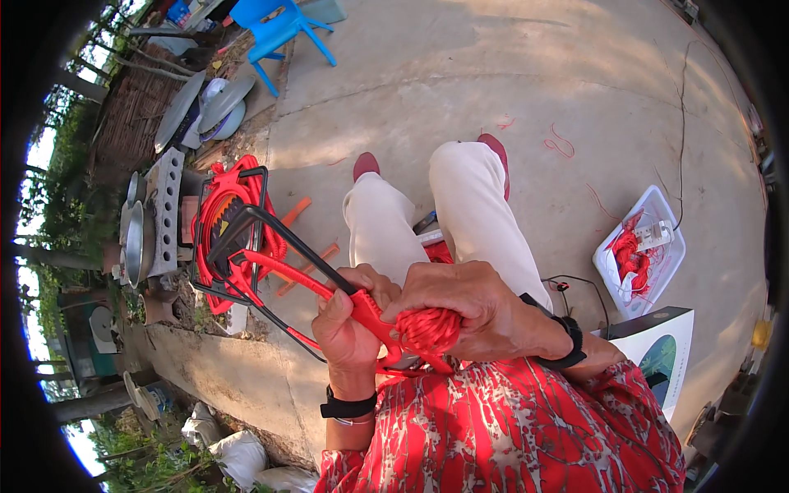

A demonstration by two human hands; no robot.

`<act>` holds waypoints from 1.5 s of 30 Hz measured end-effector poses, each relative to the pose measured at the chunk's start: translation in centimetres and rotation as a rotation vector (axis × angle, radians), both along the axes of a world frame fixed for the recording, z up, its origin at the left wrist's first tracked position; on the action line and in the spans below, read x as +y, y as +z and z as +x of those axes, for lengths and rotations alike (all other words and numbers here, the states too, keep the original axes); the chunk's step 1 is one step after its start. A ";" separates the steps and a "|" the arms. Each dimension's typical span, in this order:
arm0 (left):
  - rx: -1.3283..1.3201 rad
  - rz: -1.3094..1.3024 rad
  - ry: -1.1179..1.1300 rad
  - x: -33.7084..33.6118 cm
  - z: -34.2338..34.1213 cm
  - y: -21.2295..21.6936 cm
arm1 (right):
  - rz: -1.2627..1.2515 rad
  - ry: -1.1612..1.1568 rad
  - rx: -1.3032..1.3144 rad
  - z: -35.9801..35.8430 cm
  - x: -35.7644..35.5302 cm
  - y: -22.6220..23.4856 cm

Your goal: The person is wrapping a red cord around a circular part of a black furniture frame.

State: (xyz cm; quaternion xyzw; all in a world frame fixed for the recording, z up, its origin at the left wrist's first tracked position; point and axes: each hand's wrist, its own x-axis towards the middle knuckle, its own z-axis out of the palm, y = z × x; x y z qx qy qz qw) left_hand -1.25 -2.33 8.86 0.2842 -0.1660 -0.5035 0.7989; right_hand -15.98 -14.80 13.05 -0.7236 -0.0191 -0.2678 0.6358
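My left hand (pixel 352 319) is closed around a black tubular frame (pixel 283 234), where red cord is wrapped along one bar. Pressed close beside it, my right hand (pixel 472 308) grips a thick bundle of red cord (pixel 429 330) with thumb and fingers. From my hands the frame reaches out to the left. At its far end red cord (pixel 209 205) hangs over black bars in loops and bands. Part of the frame near my lap is hidden by my hands and the cord.
On the right stand a white plastic basket (pixel 612 283) with red cord and a white power strip, and a printed box (pixel 670 345). A blue chair (pixel 279 33) is at the far left. Orange strips (pixel 297 211) and red cord scraps (pixel 559 146) lie on the concrete. Metal lids and basins line the left.
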 end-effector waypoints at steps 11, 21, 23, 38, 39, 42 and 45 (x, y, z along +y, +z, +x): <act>0.081 -0.024 0.032 0.4 -0.4 0.6 | -0.356 -0.135 -0.111 0.7 2.0 0.0; 0.041 -0.138 -0.023 0.6 -1.0 1.4 | -0.289 -0.025 -0.158 0.0 1.6 0.6; 0.052 -0.156 -0.037 0.6 -1.0 1.5 | -0.286 -0.012 -0.152 -0.3 1.8 0.7; -0.053 -0.044 -0.056 -0.6 -2.3 3.0 | -0.177 -0.325 -0.147 -1.9 -0.6 1.9; -0.067 -0.032 -0.129 -0.9 -2.4 3.4 | -0.182 -0.330 -0.144 -1.8 -1.2 2.0; -0.050 -0.058 -0.138 -1.5 -2.5 2.9 | -0.183 -0.312 -0.161 -1.5 -2.2 2.1; -0.083 -0.043 -0.162 -1.7 -2.2 2.2 | -0.218 -0.359 -0.198 -0.7 -2.9 1.7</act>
